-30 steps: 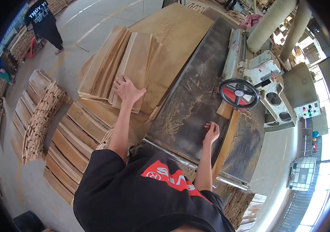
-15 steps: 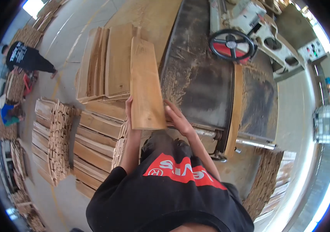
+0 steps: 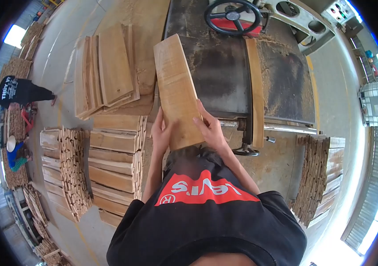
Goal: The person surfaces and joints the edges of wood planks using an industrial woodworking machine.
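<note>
**Wooden board gripped at its near end by both hands**

Wood, pale and flat: one board (image 3: 178, 91) was held by both hands at its near end, its far end reaching out over the dark, sawdust-strewn tabletop (image 3: 224, 80) of the machine. The left hand (image 3: 161, 133) was closed on the board's left edge, and the right hand (image 3: 211, 131) clasped the right edge with fingers laid over the top face. Just left of the left hand sat a loose pile of boards (image 3: 107, 75) (fanned unevenly), and nearer the body on that side stood neat stacks of planks (image 3: 113, 164). Right of the right hand a long wooden fence strip (image 3: 255, 88) ran along the tabletop, and beyond the board's far end stood a black handwheel (image 3: 233, 17). Well off to the right rose another plank stack (image 3: 319, 177). Far to the left, another person (image 3: 20, 91) bent over among the timber.
</note>
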`<state>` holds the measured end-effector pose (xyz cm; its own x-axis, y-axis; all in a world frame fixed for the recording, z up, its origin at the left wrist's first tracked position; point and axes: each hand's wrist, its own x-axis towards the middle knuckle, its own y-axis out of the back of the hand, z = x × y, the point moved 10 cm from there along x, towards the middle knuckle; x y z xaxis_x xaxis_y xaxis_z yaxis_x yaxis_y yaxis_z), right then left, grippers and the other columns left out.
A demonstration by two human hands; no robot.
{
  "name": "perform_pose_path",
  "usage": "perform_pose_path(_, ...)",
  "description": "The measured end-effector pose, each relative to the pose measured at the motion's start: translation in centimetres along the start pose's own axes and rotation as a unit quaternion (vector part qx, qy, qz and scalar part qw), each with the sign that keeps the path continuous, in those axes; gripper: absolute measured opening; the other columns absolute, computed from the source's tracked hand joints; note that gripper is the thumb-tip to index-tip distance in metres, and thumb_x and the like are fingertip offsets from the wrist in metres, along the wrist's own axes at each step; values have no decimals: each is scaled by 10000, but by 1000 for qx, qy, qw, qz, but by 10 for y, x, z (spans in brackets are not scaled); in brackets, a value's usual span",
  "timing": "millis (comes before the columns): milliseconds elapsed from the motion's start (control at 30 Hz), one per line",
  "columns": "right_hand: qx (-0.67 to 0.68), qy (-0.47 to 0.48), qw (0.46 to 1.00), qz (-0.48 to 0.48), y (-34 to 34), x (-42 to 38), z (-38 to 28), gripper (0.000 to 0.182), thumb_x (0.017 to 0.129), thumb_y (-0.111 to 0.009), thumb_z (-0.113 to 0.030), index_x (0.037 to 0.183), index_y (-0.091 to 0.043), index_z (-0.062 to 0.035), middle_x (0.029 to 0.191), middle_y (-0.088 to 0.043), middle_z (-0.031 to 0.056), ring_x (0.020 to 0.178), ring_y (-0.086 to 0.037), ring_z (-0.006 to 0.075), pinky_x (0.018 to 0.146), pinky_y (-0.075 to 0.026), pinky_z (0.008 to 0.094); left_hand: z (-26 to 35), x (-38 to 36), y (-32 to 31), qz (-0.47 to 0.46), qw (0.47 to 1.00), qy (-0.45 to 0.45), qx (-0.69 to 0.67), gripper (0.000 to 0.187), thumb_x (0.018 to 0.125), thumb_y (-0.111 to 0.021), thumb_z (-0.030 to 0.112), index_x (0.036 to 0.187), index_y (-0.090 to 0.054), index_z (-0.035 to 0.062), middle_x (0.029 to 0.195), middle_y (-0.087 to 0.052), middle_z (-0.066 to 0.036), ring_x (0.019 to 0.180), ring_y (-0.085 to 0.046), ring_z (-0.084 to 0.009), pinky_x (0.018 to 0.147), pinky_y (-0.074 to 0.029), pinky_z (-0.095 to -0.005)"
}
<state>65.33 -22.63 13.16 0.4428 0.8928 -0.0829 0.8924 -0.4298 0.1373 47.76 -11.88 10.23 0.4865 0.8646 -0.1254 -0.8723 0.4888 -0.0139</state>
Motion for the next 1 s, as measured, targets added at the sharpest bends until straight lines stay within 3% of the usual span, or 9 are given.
perform_pose_path(33,-28,-15,999,6,9,-11,-5,683,1003,-664,-89,1633,-401,-53,808,-506,-93,697,-342,64,596,-363,257,4,-5,-13,-37,998,-14,49,1010,899,-845,171,1633,-217,-125,1444,-639,-184,1301,-628,-223,1107,-497,-364)
perform_pose_path(67,-33,-14,999,11,19,-21,-4,677,1010,-656,-88,1635,-398,-51,834,-526,-84,695,-340,63,589,-361,259,8,-11,-28,-108,983,-28,147,1367,712,-984,299,1628,-80,-162,1570,-499,-281,1425,-535,-322,1182,-432,-419)
perform_pose_path(200,34,-1,997,68,49,-61,25,650,1042,-614,-84,1645,-377,-37,1080,-638,-26,773,-449,50,666,-414,238,24,-38,-73,-209,919,-152,298,1698,483,-1044,499,1605,29,-187,1668,-167,-426,1573,-216,-536,1280,-271,-505)
perform_pose_path(267,126,51,984,112,57,-75,58,649,1074,-591,-89,1665,-329,-26,1534,-552,56,1180,-594,80,976,-466,227,17,-43,-91,-222,897,-197,326,1716,470,-1025,583,1628,7,-151,1687,-136,-405,1587,-162,-537,1288,-226,-535)
perform_pose_path(367,277,-49,952,119,72,-86,91,683,1078,-607,-99,1674,-285,-10,1646,-443,94,1450,-454,140,1169,-375,277,24,-40,-123,-249,848,-238,403,1708,454,-998,650,1637,-47,-134,1682,-135,-410,1588,-125,-557,1275,-201,-600)
perform_pose_path(533,412,-220,874,133,94,-105,160,562,1024,-731,-200,1502,-521,9,1370,-673,73,1281,-622,195,1099,-499,370,6,-26,-175,-266,811,-260,452,1578,496,-979,594,1615,-147,-142,1639,-208,-423,1574,-142,-573,1242,-215,-658)
perform_pose_path(733,610,-219,735,201,84,-119,213,461,1019,-733,-274,1391,-601,-34,1315,-697,122,1187,-683,270,1043,-557,405,-9,4,-219,-291,765,-262,511,1545,517,-956,627,1576,-179,-187,1607,-235,-439,1585,-94,-560,1250,-188,-671)
perform_pose_path(833,584,-259,746,186,79,-114,210,406,1037,-711,-353,1291,-645,-42,1205,-728,118,1131,-707,251,998,-579,405,-7,23,-234,-302,751,-251,531,1483,543,-939,597,1538,-218,-232,1585,-253,-464,1584,-100,-558,1249,-174,-684)
perform_pose_path(1000,307,-313,864,247,114,-77,180,434,1050,-665,-476,1072,-711,-45,863,-732,84,795,-753,216,694,-603,335,3,68,-248,-297,731,-238,567,1534,562,-886,731,1547,-220,-238,1573,-305,-467,1593,-101,-546,1241,-181,-695)
